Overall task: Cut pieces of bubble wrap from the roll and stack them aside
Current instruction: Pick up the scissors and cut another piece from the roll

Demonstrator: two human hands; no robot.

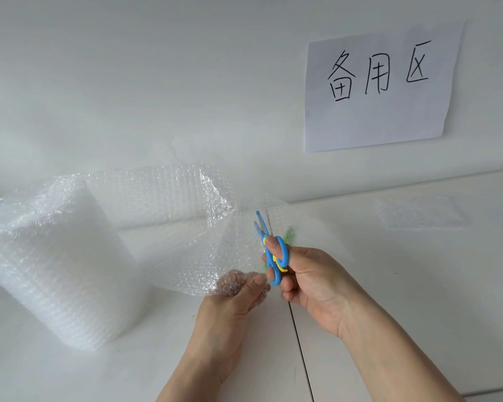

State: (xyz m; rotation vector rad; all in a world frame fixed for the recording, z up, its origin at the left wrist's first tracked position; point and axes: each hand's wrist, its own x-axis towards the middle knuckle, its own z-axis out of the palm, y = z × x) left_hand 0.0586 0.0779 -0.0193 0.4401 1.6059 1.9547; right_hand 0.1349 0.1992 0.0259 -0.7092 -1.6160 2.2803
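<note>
The bubble wrap sheet (192, 227) is pinched at its near edge by the left hand (233, 297). Blue scissors (273, 253) are gripped by the right hand (311, 282), blades slightly apart. The roll (55, 265) stands at the left of the counter (418, 285). A cut piece (418, 213), perhaps several, lies far right.

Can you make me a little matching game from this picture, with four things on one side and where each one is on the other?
Things:
1. bubble wrap roll
2. scissors
3. paper sign
4. cut piece

Places:
A. stuck on the wall, upper right
B. lying flat on the table, far right
C. standing on the table, at the left
D. held in the right hand

Pairs: 1-C, 2-D, 3-A, 4-B
</note>
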